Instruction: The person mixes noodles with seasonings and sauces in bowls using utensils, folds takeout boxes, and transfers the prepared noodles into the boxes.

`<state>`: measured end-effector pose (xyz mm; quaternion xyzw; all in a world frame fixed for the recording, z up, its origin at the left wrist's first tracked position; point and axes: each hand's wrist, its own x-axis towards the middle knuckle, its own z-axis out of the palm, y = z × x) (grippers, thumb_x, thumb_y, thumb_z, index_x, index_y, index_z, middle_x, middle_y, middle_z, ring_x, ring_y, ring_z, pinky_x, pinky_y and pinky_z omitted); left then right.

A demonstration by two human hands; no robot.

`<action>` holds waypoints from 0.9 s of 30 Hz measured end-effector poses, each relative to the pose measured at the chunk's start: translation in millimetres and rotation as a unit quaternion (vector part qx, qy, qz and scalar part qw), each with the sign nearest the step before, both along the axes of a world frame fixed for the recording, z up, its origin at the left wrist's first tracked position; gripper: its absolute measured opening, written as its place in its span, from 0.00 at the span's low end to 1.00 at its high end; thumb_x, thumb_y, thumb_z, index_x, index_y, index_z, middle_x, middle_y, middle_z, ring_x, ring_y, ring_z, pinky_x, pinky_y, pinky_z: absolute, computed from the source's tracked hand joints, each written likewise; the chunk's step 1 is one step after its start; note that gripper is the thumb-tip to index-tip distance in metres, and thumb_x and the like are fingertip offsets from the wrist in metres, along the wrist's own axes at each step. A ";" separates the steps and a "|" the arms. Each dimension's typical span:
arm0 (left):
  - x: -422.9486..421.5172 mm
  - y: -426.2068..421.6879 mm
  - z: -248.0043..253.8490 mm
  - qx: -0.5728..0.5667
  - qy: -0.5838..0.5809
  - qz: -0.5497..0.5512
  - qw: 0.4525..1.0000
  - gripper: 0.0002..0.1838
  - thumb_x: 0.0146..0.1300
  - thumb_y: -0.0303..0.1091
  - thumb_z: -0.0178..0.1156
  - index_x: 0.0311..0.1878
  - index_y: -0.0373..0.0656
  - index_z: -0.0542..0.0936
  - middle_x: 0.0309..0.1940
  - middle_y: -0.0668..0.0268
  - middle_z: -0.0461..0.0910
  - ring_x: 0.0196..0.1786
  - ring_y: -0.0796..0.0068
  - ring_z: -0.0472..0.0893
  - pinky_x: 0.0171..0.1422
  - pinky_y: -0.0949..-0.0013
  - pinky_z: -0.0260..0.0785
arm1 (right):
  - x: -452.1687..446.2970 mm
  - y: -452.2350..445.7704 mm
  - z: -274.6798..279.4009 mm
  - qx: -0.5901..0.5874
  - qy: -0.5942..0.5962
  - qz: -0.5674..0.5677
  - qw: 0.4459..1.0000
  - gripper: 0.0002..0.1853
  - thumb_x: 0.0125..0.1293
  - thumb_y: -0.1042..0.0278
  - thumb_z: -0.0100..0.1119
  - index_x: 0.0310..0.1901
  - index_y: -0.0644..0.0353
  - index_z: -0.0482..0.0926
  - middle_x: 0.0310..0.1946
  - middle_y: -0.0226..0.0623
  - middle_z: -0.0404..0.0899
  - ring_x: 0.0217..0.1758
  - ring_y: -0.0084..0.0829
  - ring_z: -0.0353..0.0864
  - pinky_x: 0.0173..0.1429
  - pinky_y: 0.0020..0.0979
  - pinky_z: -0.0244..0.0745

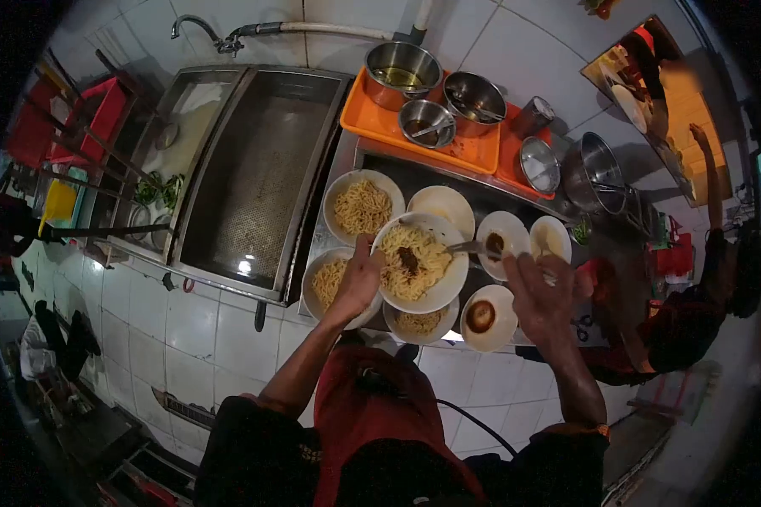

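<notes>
My left hand [362, 279] grips the left rim of a white bowl of noodles [427, 275], which has a dark topping in its middle. The bowl is raised over the other bowls. My right hand [541, 291] is closed on the handle of a metal utensil [469, 247], whose far end reaches into the noodles. Around it stand a noodle bowl [364, 207] behind, another [325, 283] to the left and a third [418, 324] in front. To the right are white bowls with dark sauce [482, 316].
An orange tray [372, 118] holds steel pots [473, 100] along the wall. A large steel basin [262, 186] lies left, below a tap [220, 42]. A person [685, 329] in dark clothes stands at the right. A steel pot [596, 173] stands back right.
</notes>
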<state>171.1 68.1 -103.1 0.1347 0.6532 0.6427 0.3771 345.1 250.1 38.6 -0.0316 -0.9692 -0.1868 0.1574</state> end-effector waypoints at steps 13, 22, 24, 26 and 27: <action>91.5 57.3 30.8 0.027 -0.036 -0.044 0.998 0.33 0.70 0.63 0.37 0.55 0.37 0.59 0.51 0.51 0.68 0.56 0.66 0.67 0.62 0.64 0.58 | 95.2 12.0 -2.4 -0.068 0.038 -0.057 0.995 0.13 0.52 0.74 0.62 0.42 0.53 0.81 0.39 0.26 0.77 0.46 0.31 0.68 0.51 0.40 0.54; 208.8 106.9 3.8 0.041 -0.046 -0.045 0.997 0.37 0.68 0.66 0.34 0.56 0.36 0.63 0.52 0.58 0.66 0.57 0.69 0.66 0.64 0.68 0.56 | 203.9 73.0 -23.4 -0.151 0.059 -0.019 0.987 0.15 0.45 0.76 0.62 0.38 0.56 0.82 0.37 0.29 0.76 0.44 0.33 0.67 0.47 0.41 0.53; 234.9 118.9 21.4 0.058 0.007 -0.049 0.997 0.37 0.68 0.66 0.36 0.56 0.37 0.65 0.53 0.59 0.67 0.59 0.70 0.66 0.65 0.70 0.56 | 227.1 84.5 -38.0 -0.262 0.035 -0.042 0.964 0.17 0.45 0.77 0.62 0.40 0.56 0.81 0.37 0.30 0.75 0.45 0.34 0.67 0.46 0.41 0.53; 254.7 126.2 48.6 0.077 -0.130 -0.064 0.986 0.37 0.68 0.65 0.38 0.60 0.37 0.63 0.55 0.60 0.65 0.61 0.70 0.65 0.65 0.70 0.57 | 249.3 91.2 -31.1 -0.209 0.132 -0.106 0.963 0.10 0.49 0.78 0.62 0.35 0.53 0.84 0.30 0.25 0.78 0.41 0.32 0.69 0.45 0.39 0.55; 261.5 129.5 40.6 0.089 -0.168 -0.069 0.979 0.37 0.69 0.65 0.38 0.62 0.38 0.61 0.56 0.59 0.64 0.61 0.70 0.64 0.65 0.69 0.57 | 258.0 90.1 -47.5 -0.171 0.103 -0.083 0.976 0.12 0.48 0.79 0.64 0.35 0.53 0.84 0.30 0.25 0.77 0.39 0.31 0.69 0.46 0.39 0.55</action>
